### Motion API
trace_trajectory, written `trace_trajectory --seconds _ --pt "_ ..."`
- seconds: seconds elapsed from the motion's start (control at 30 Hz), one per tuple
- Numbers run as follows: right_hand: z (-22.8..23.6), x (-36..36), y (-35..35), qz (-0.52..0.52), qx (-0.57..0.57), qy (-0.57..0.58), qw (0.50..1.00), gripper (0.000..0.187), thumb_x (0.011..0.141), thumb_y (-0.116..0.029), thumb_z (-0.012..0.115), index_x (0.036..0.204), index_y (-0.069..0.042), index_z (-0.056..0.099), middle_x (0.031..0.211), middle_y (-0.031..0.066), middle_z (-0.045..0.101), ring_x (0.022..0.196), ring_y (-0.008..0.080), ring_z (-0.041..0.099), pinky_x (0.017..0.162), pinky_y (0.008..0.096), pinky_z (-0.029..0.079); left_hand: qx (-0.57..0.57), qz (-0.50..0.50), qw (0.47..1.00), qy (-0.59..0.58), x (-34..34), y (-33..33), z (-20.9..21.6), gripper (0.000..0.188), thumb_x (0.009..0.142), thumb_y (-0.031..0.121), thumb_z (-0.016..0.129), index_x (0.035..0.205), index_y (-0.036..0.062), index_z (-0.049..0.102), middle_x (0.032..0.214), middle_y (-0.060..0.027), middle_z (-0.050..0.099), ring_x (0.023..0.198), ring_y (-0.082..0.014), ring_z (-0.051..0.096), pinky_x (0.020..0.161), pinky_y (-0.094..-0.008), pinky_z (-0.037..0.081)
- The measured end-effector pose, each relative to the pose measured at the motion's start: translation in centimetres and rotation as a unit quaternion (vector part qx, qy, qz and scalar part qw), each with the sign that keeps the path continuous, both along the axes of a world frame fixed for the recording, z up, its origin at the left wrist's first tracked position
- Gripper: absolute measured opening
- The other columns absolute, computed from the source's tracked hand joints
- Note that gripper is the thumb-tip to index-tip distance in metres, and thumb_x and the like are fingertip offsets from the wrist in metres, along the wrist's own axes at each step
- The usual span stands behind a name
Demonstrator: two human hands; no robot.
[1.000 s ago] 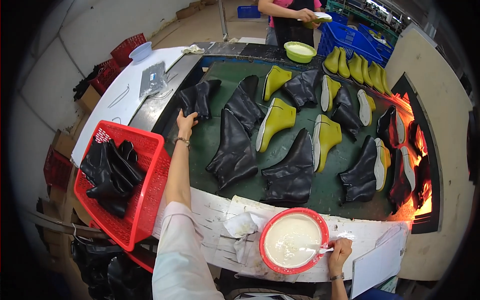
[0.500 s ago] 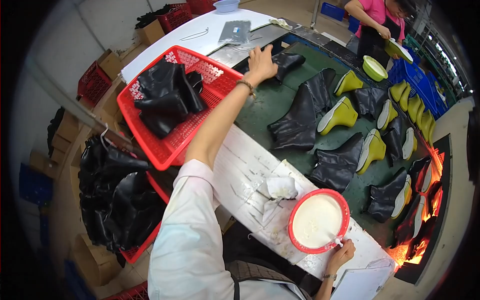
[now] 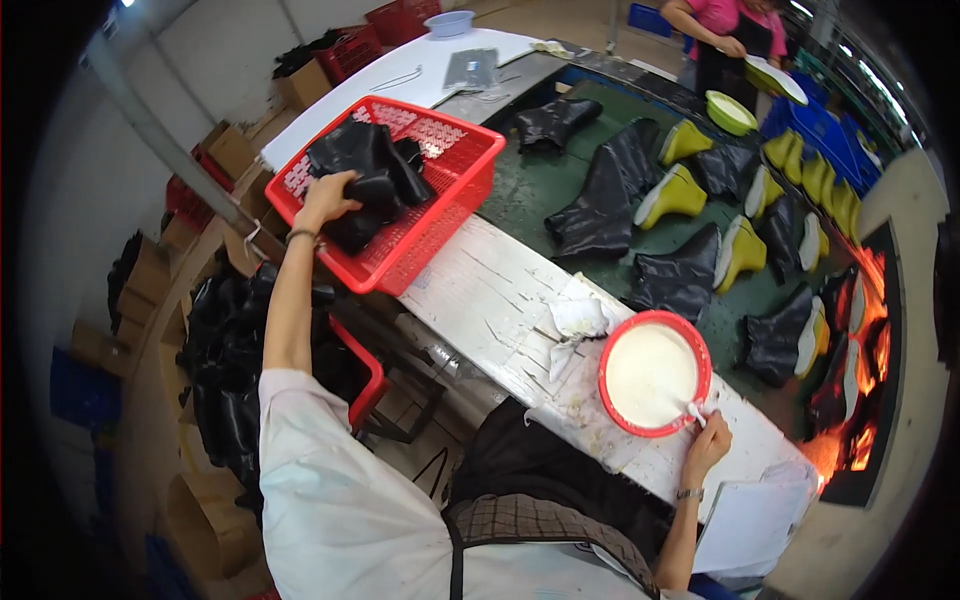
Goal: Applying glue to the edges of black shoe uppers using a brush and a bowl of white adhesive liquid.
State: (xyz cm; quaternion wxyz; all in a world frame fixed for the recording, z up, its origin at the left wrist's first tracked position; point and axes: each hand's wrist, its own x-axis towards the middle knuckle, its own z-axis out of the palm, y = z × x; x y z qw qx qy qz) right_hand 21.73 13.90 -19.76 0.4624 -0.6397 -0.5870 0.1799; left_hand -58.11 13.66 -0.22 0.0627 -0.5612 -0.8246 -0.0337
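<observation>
My left hand (image 3: 328, 204) reaches into a red plastic basket (image 3: 440, 240), its fingers curled on a black leather boot upper (image 3: 375, 200) lying in a small pile there. In my right hand (image 3: 708, 447), a white-handled brush (image 3: 696, 412) is gripped at the rim of a red bowl (image 3: 606, 385). Creamy white liquid (image 3: 650, 375) fills most of that bowl, and the brush's tip is hidden in it. A crumpled white cloth (image 3: 578, 318) lies beside the bowl. Across the green conveyor, a single black upper (image 3: 556, 122) rests on its side near the far end.
The green conveyor belt (image 3: 620, 265) carries several black uppers and yellow-green soles (image 3: 672, 196) toward a glowing orange heater (image 3: 868, 350). Another person (image 3: 735, 45) handles a sole by a green bowl (image 3: 731, 114). More black uppers (image 3: 230, 370) are heaped at lower left.
My left hand has moved from the upper at the conveyor's far end back to the basket. My right hand stays at the bowl with the brush. The whole view has shifted slightly.
</observation>
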Motion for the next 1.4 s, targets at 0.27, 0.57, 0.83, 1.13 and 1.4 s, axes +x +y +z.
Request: trace_trajectory --seconds 0.27,0.57,0.83,1.13,1.4 --pt "1.0 0.9 -1.1 -0.008 -0.001 -0.005 1.000 0.050 0.108 -0.027 0.052 0.070 0.001 0.069 0.058 0.0034 0.050 0.055 0.0143 0.041 0.056 0.0355 0.029 0.418 -0.124 0.832 -0.344 18.0 1.5 8.2 0.038 0.097 0.022 0.073 0.125 -0.0025 0.067 0.115 -0.0093 0.074 0.101 -0.0150 0.067 0.090 -0.0309 0.052" --pt "18.1 -7.5 0.1 0.237 0.034 0.171 0.956 0.053 0.088 -0.021 0.078 0.135 -0.001 0.064 0.124 0.0028 0.069 0.096 0.0052 0.057 0.080 0.0211 0.047 -0.230 -0.223 0.343 -0.883 40.0 -4.4 0.6 0.058 0.110 0.043 0.038 0.135 -0.0061 0.055 0.066 0.0002 0.052 0.055 -0.0088 0.046 0.051 -0.0246 0.035" --pt "22.7 -10.4 -0.5 0.367 -0.098 0.242 0.893 0.016 0.080 -0.011 0.085 0.079 -0.001 0.073 0.070 -0.0055 0.065 0.066 0.0021 0.054 0.059 0.0209 0.042 -0.273 -0.278 0.445 -0.806 41.9 -6.7 -3.5 0.092 0.104 0.069 0.031 0.154 -0.0075 0.036 0.138 -0.0222 0.059 0.125 -0.0204 0.060 0.106 -0.0336 0.045" --pt "17.5 -12.7 -2.0 0.178 -0.095 0.228 0.952 0.028 0.079 -0.022 0.085 0.074 0.002 0.072 0.059 -0.0035 0.057 0.057 0.0037 0.048 0.050 0.0274 0.037 -0.123 -0.266 0.640 -0.710 47.9 -9.2 -2.8 0.104 0.070 0.020 0.096 0.153 -0.0010 0.037 0.144 -0.0148 0.055 0.131 -0.0216 0.054 0.111 -0.0346 0.042" --pt "16.6 -4.3 -2.2 0.036 -0.011 -0.109 0.993 0.024 0.086 -0.028 0.081 0.099 -0.008 0.079 0.086 0.0016 0.068 0.074 0.0179 0.065 0.063 0.0326 0.049 -0.061 -0.134 0.599 -0.787 41.7 -9.3 -4.7 0.043 0.098 0.023 0.072 0.127 -0.0050 0.060 0.115 -0.0075 0.070 0.102 -0.0141 0.066 0.093 -0.0292 0.053"
